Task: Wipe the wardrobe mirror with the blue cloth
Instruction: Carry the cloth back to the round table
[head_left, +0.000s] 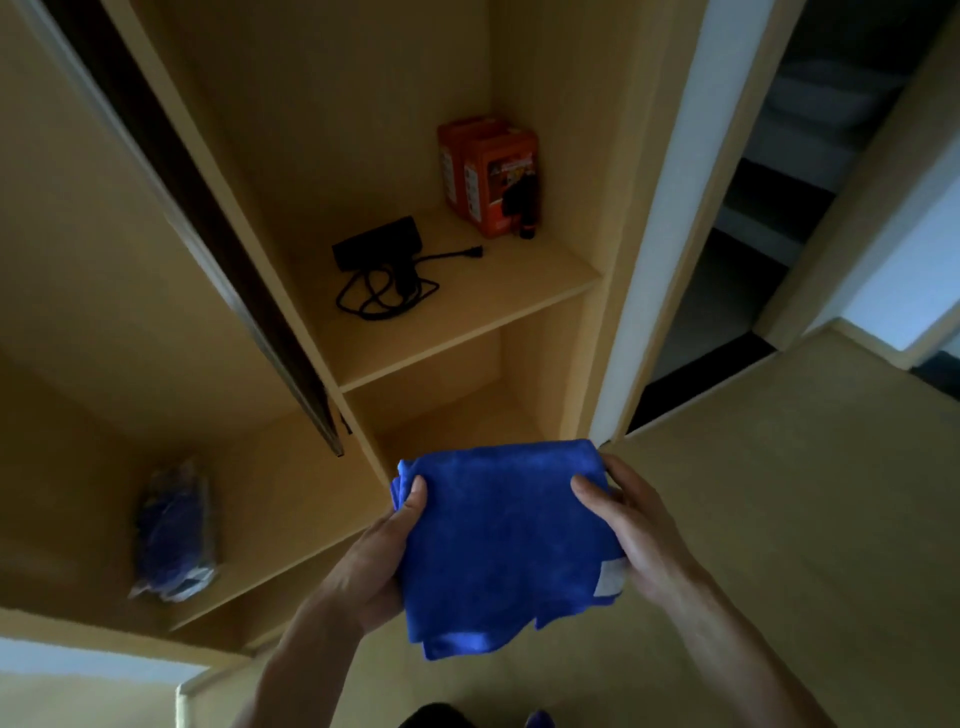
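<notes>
Cloth (506, 540) folded, held out in front of the open wardrobe (332, 104). Left hand (374, 561) pinches its left edge, right hand (634, 525) grips the right. Looks light, soft, floppy, grippy. I'd wad it flat under one palm. Can't identify the mirror.

Blue cloth (498, 535); orange boxes (488, 176); black cable (384, 291).

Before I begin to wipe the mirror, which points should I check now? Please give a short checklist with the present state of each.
1. Hold on the blue cloth: ok, both hands hold it.
2. Grip of the left hand: ok, thumb pinches the left edge.
3. Grip of the right hand: ok, thumb lies on top near the right edge.
4. Cloth folded: ok, but the lower corner hangs loose.
5. Place of the mirror: cannot tell, no mirror surface plainly shows.
</notes>
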